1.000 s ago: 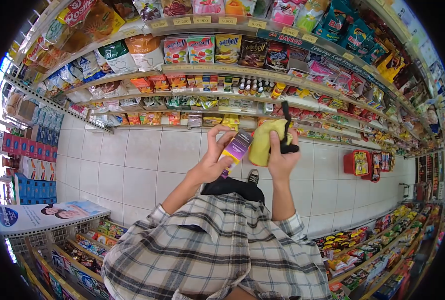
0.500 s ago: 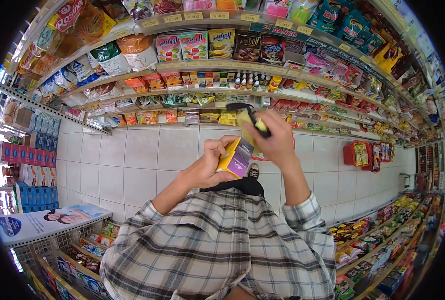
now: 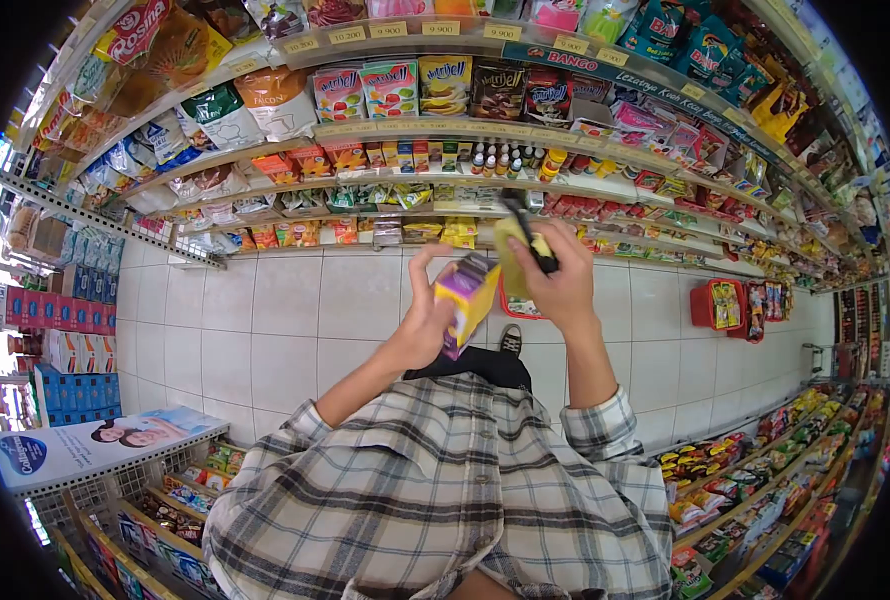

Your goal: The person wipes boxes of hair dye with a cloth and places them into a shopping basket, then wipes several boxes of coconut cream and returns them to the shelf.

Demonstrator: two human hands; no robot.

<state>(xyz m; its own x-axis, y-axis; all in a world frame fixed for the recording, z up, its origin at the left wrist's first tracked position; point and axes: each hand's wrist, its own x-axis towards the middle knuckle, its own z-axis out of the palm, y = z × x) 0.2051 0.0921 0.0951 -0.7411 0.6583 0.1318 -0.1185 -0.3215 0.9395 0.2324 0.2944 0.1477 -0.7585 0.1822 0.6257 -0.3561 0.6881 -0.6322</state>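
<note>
My left hand (image 3: 425, 322) is closed around a small purple and yellow box (image 3: 467, 298), its index finger lifted away from the near side. The box is tilted and blurred by motion. In my right hand (image 3: 565, 272) is a black and pale-yellow price gun (image 3: 518, 240), with the fingers wrapped round its dark handle. The price gun stands beside the upper right of the box, a small gap between them. Partly hidden behind my right hand, a red basket (image 3: 527, 307) sits on the floor.
Ahead, curved shelves hold jelly packets (image 3: 390, 90), small bottles (image 3: 500, 160) and other groceries. A second red basket (image 3: 715, 303) with packets stands on the tiled floor (image 3: 283, 370) at the right. Lower racks (image 3: 765, 470) flank me behind.
The price gun has swung more upright and drawn right, away from the box. My left hand has turned the box, showing another side, and its index finger has lifted.
</note>
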